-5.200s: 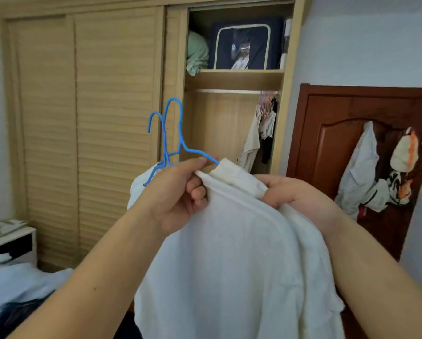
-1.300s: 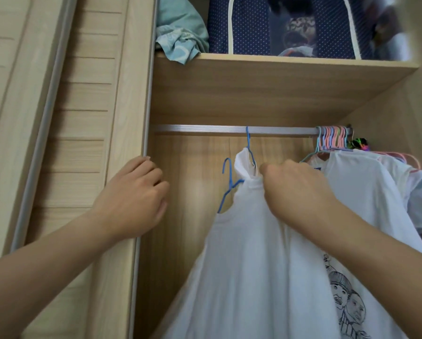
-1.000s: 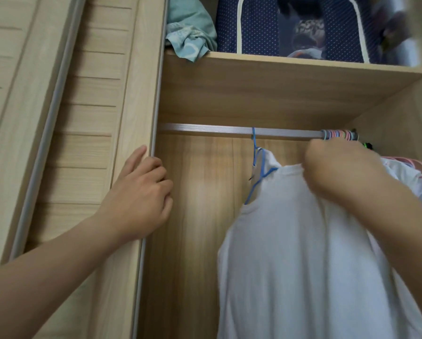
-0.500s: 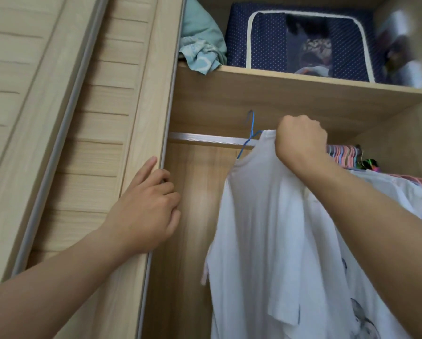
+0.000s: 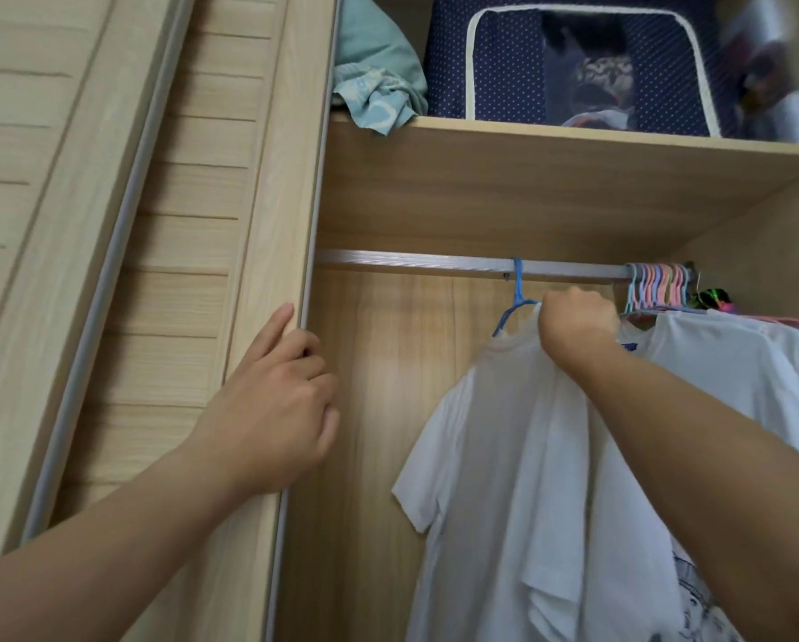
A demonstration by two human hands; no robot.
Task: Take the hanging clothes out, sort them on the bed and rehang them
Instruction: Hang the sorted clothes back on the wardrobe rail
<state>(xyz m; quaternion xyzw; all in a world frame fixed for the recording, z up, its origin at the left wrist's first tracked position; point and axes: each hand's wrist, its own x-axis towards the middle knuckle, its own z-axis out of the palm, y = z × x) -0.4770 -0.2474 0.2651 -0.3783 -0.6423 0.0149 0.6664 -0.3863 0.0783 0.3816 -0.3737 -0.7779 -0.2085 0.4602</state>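
Note:
A white T-shirt [image 5: 509, 465] hangs on a blue hanger [image 5: 518, 294] whose hook sits over the metal wardrobe rail [image 5: 411, 260]. My right hand [image 5: 573, 324] grips the shirt's collar and the hanger top just below the rail. My left hand [image 5: 272, 405] holds the edge of the slatted wardrobe door [image 5: 194, 289], fingers curled round its edge. Further right on the rail hang several pastel hangers [image 5: 657, 289] with more white T-shirts [image 5: 731, 363], one with a printed drawing low down.
Above the rail, a wooden shelf [image 5: 573, 145] carries a crumpled teal cloth [image 5: 374, 85] and a navy dotted storage box [image 5: 573, 62]. The rail's left stretch between the door edge and the blue hanger has nothing on it.
The blue hanger came down onto the rail and its hook now sits over it, where half a second ago it was lifted above. My left hand has stayed on the door edge.

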